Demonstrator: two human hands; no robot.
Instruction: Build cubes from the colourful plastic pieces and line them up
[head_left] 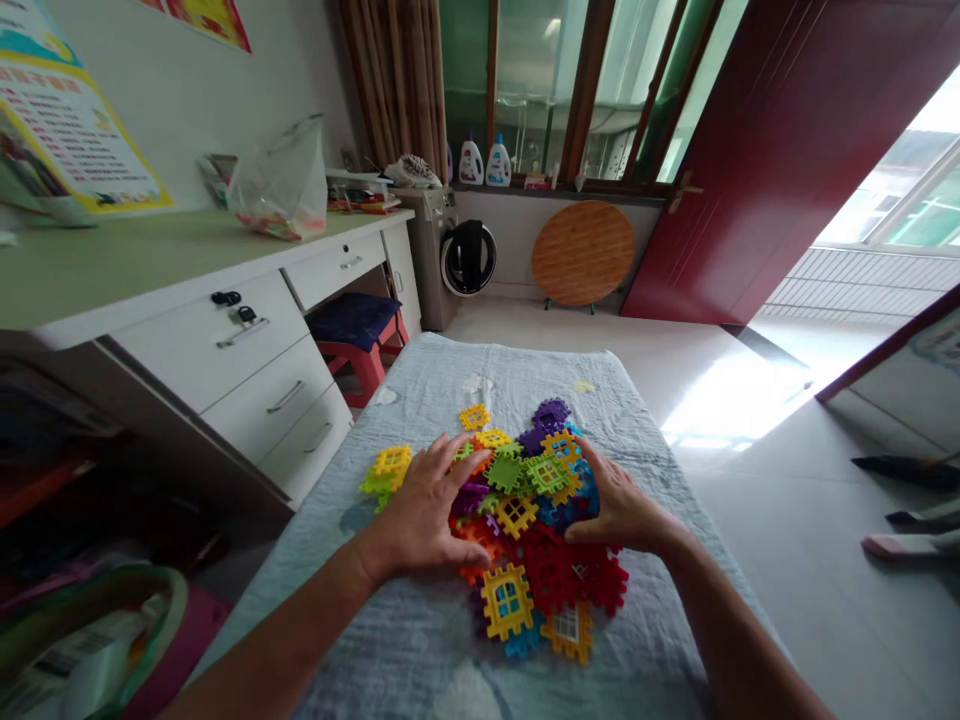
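A heap of plastic interlocking building tiles (516, 515) in several colours lies on the cloth-covered table (450, 640). My left hand (429, 505) rests against the heap's left side, fingers spread, near orange and purple tiles. On the opposite side my right hand (616, 503) curves around blue tiles, its thumb apart from the fingers above the red tiles (574, 570). Neither hand has a tile gripped. Yellow and lime tiles (388, 470) sit just left of my left hand. A single yellow tile (474, 417) lies beyond the heap, near purple tiles (551, 413). Lower tiles are partly hidden by those on top.
Along the left runs a desk (180, 260) with drawers and a plastic bag (281, 185) on it. A stool (360, 330) stands under it. Farther back are a washing machine (442, 255), a round wooden board (583, 252) and a red door (750, 150).
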